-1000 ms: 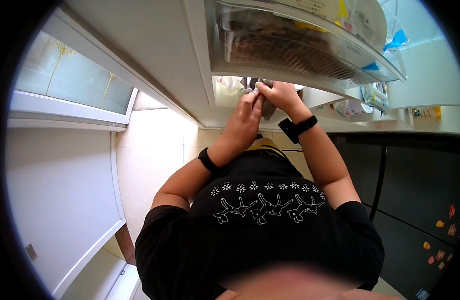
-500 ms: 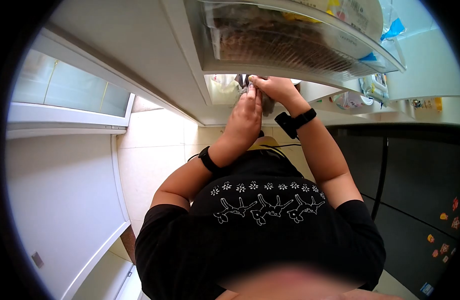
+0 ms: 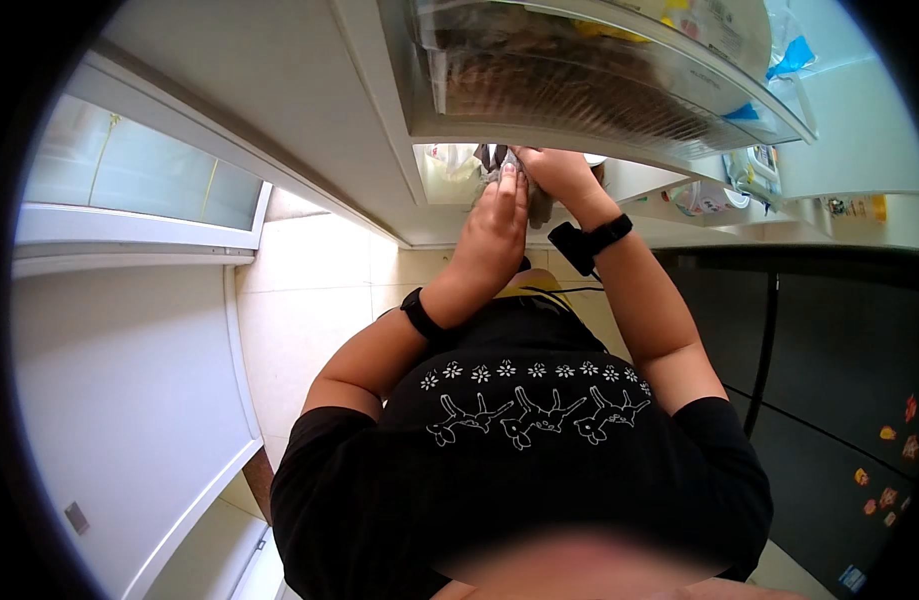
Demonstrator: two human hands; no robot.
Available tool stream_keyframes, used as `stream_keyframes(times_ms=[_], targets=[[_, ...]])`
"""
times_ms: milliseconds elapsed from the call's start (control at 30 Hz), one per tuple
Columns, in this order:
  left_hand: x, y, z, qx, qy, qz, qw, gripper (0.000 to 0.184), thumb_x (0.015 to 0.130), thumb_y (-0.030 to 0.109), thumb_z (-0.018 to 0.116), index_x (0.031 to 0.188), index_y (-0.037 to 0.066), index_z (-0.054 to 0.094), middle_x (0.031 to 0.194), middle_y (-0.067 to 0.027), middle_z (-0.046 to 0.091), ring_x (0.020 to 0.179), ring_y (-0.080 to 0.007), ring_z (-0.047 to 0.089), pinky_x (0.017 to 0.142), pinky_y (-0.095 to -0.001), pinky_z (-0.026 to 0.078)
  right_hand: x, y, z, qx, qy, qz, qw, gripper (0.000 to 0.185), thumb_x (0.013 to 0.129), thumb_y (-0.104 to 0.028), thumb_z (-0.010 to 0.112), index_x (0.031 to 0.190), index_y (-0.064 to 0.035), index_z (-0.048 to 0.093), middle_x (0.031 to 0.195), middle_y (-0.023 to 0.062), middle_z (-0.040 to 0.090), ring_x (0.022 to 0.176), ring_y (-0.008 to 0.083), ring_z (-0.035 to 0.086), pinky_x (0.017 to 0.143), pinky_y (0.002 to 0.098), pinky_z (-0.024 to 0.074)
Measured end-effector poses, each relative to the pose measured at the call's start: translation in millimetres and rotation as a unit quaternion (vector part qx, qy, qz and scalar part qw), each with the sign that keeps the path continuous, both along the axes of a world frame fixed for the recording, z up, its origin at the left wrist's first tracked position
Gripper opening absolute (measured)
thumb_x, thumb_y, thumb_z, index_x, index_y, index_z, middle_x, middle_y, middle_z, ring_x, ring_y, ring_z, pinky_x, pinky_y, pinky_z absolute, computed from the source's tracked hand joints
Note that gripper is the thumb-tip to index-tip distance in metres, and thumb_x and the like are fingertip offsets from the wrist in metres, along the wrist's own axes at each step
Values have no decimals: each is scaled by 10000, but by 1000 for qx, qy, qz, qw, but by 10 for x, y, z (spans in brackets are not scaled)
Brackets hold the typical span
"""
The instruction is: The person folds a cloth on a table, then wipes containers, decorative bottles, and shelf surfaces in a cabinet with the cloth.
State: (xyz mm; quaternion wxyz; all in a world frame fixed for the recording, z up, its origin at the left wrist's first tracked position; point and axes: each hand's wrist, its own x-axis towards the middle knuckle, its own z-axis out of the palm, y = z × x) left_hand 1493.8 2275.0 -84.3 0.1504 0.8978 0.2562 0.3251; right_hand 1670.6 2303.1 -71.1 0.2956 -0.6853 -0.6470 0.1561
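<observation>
Both hands meet at a greyish crumpled bag or cloth (image 3: 541,205) below a clear-fronted shelf bin. My left hand (image 3: 493,228) lies along its left side, fingers pressed together and pointing up, with the fingertips on the grey material. From the right, my right hand (image 3: 561,178) reaches in with fingers bent round the upper part; the bin's lower edge partly hides its fingertips. Something dark and white (image 3: 493,156) shows just above my left fingertips. What is inside the material cannot be made out. Each wrist wears a black band.
The clear bin (image 3: 579,80) holding brown packed goods hangs above the hands. Packets and a white tub (image 3: 714,198) stand on shelves to the right. A black cabinet or fridge (image 3: 829,400) with stickers is at the lower right; a white door panel (image 3: 129,380) is at the left.
My right hand's thumb and fingers have moved slightly up, further behind the bin's edge. My left fingers have closed together along the grey material. The view has shifted slightly.
</observation>
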Motion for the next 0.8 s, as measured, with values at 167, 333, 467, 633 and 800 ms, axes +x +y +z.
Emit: stream_keyframes(times_ms=[167, 333, 467, 633, 800], targets=[[-9, 30, 0, -19, 11, -7, 1000, 511, 881, -24, 464, 1382, -122, 435, 1398, -268, 444, 1221, -394, 509, 1015, -416, 462, 41, 1, -114, 21, -111, -11, 993, 297, 894, -282, 593, 1065, -63, 697, 1042, 183, 694, 979, 395, 630, 858, 454, 491], [-17, 45, 238, -65, 86, -1, 994, 481, 892, -1, 456, 1358, -117, 465, 1377, -261, 491, 1165, -399, 554, 1002, -405, 471, -34, -28, 107, -26, 36, -17, 999, 237, 889, -233, 587, 988, -56, 710, 962, 179, 695, 934, 378, 640, 838, 476, 495], [18, 100, 302, -62, 98, 11, 993, 501, 865, 15, 490, 1352, -103, 481, 1370, -256, 507, 1132, -380, 580, 968, -404, 496, 88, 66, -210, 96, -165, 35, 981, 203, 852, -185, 602, 943, -43, 715, 919, 169, 695, 887, 357, 654, 801, 463, 509], [80, 283, 344, -100, 74, -19, 992, 560, 817, 10, 536, 1365, -91, 475, 1396, -252, 496, 1112, -346, 593, 946, -400, 503, 122, 81, -284, 127, -330, 6, 935, 170, 831, -139, 591, 879, -42, 723, 877, 147, 699, 817, 350, 660, 727, 447, 519], [-8, 169, 287, -146, 80, -45, 985, 593, 806, -11, 546, 1386, -90, 453, 1447, -284, 432, 1121, -368, 581, 975, -409, 478, 69, -24, -98, 100, -136, 9, 986, 169, 832, -157, 608, 894, -57, 729, 876, 148, 699, 815, 346, 659, 732, 443, 521]])
